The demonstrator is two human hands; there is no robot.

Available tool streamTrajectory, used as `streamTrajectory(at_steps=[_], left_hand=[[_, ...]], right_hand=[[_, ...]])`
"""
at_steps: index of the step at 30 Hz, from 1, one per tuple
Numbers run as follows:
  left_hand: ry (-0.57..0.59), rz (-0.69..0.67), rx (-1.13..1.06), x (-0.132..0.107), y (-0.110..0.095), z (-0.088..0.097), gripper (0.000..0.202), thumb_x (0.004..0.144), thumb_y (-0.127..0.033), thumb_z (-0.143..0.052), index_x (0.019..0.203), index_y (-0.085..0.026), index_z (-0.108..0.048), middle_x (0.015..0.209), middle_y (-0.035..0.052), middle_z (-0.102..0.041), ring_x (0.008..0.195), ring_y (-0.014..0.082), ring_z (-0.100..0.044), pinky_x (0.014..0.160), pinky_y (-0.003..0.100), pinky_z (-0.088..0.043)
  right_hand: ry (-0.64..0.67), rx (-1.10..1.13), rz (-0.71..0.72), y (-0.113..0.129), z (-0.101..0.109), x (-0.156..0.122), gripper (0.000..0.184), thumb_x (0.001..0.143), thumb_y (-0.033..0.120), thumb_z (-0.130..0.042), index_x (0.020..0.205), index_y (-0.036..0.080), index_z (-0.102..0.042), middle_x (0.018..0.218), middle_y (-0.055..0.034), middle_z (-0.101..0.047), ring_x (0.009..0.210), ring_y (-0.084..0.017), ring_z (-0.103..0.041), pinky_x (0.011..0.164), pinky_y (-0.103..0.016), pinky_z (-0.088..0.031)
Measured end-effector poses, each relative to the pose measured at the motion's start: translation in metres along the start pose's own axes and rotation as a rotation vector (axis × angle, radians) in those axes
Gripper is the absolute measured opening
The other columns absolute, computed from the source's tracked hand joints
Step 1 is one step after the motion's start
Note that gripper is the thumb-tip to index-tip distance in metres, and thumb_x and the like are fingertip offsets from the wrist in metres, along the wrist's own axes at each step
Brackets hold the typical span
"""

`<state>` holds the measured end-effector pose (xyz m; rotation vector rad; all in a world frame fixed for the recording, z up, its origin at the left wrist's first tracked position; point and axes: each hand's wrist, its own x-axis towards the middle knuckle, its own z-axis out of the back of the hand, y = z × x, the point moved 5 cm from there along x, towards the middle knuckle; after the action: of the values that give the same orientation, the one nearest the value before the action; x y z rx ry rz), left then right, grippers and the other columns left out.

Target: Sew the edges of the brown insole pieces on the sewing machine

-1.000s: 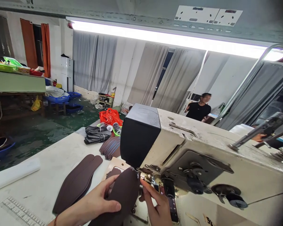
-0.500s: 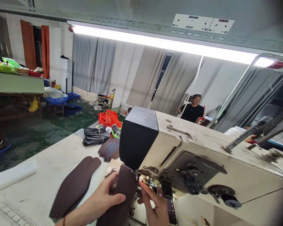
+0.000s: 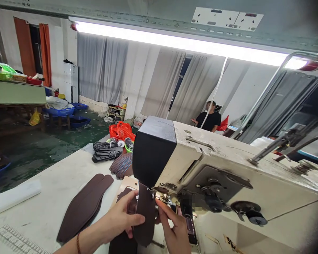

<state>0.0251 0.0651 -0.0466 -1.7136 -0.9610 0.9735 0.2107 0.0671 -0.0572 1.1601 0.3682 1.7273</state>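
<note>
A dark brown insole-shaped leather piece (image 3: 145, 215) stands nearly upright under the head of a cream sewing machine (image 3: 214, 169). My left hand (image 3: 122, 217) grips this piece from the left, thumb across its face. My right hand (image 3: 175, 231) pinches its right edge close to the needle area (image 3: 161, 199). A stack of similar brown insole pieces (image 3: 86, 206) lies flat on the white table (image 3: 50, 190) to the left of my left hand.
More dark and striped pieces (image 3: 122, 164) and a bundled grey stack (image 3: 106, 151) lie further back, with a red bag (image 3: 122, 130) behind. A ruler (image 3: 18, 241) is printed at the table's near left. A person in black (image 3: 208, 118) stands beyond the machine.
The brown piece has turned from lying slanted to standing nearly upright at the needle. Both hands shifted with it, my left thumb sliding right across it.
</note>
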Motion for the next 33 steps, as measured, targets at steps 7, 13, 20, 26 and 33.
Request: streamTrajectory(at_steps=[7, 13, 20, 26, 33], left_hand=[[0.136, -0.001, 0.007, 0.012, -0.016, 0.001, 0.068, 0.062, -0.018, -0.072, 0.126, -0.021, -0.047, 0.076, -0.0018, -0.067, 0.048, 0.0077, -0.059, 0.038, 0.013, -0.041], [0.028, -0.042, 0.03, 0.031, -0.02, 0.01, 0.039, 0.057, -0.013, -0.071, 0.094, -0.017, -0.056, 0.064, -0.0062, -0.061, 0.046, 0.0062, -0.053, 0.042, 0.017, -0.042], [-0.119, -0.115, -0.041, 0.043, -0.017, 0.01, 0.032, 0.055, -0.015, -0.072, 0.075, -0.019, -0.048, 0.059, -0.0067, -0.06, 0.044, 0.0067, -0.051, 0.045, 0.019, -0.04], [-0.391, -0.176, -0.206, 0.028, 0.003, -0.008, 0.032, 0.063, -0.026, -0.073, 0.084, -0.019, -0.049, 0.072, -0.0015, -0.065, 0.062, 0.0128, -0.061, 0.06, 0.025, -0.048], [-0.383, -0.267, -0.106, 0.002, 0.014, -0.027, 0.027, 0.074, -0.041, -0.062, 0.072, -0.023, -0.043, 0.055, -0.0066, -0.05, 0.045, 0.01, -0.044, 0.048, 0.023, -0.037]], right_hand=[[0.068, 0.044, -0.038, -0.001, -0.003, 0.0, 0.031, 0.094, 0.037, -0.051, 0.115, 0.026, -0.071, 0.059, 0.0031, -0.071, 0.055, -0.012, -0.068, 0.061, -0.014, -0.055], [-0.066, 0.123, -0.088, 0.003, -0.004, -0.002, 0.036, 0.091, 0.049, -0.051, 0.107, 0.026, -0.075, 0.052, 0.0023, -0.067, 0.052, -0.013, -0.064, 0.066, -0.017, -0.055], [-0.047, 0.147, -0.101, 0.001, -0.004, -0.001, 0.036, 0.091, 0.049, -0.053, 0.107, 0.026, -0.075, 0.052, 0.002, -0.067, 0.051, -0.013, -0.065, 0.063, -0.017, -0.053], [-0.042, 0.152, -0.095, 0.002, -0.005, 0.0, 0.034, 0.09, 0.049, -0.054, 0.106, 0.028, -0.075, 0.053, 0.0015, -0.069, 0.052, -0.014, -0.067, 0.065, -0.018, -0.053], [0.052, 0.066, -0.048, 0.003, -0.005, 0.001, 0.034, 0.094, 0.041, -0.049, 0.114, 0.025, -0.072, 0.058, 0.0006, -0.071, 0.054, -0.014, -0.067, 0.057, -0.018, -0.052]])
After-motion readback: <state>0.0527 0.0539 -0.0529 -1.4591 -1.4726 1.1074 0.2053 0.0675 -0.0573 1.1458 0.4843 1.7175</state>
